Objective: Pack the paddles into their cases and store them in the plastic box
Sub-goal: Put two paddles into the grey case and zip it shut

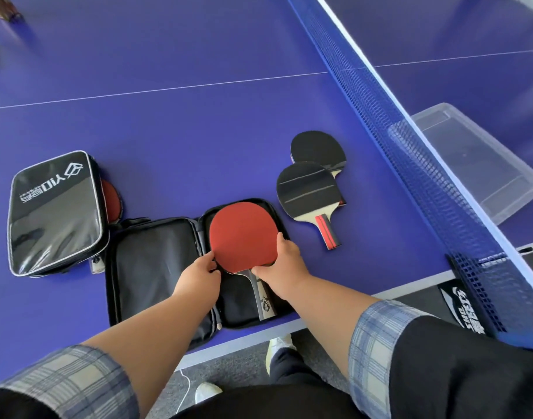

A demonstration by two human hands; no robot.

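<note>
A black case lies unzipped and flat at the table's near edge. In its right half rests a red-faced paddle, handle toward me. My left hand pinches the blade's lower left rim. My right hand grips its lower right rim by the handle. Two black-faced paddles lie overlapping to the right. A second black case sits at the left, with a red paddle poking out beneath it. The clear plastic box stands beyond the net.
The blue net runs diagonally across the right side, between the paddles and the box. The table's near edge is just below the open case. My shoes and the grey floor show under it. A dark object sits at the far left.
</note>
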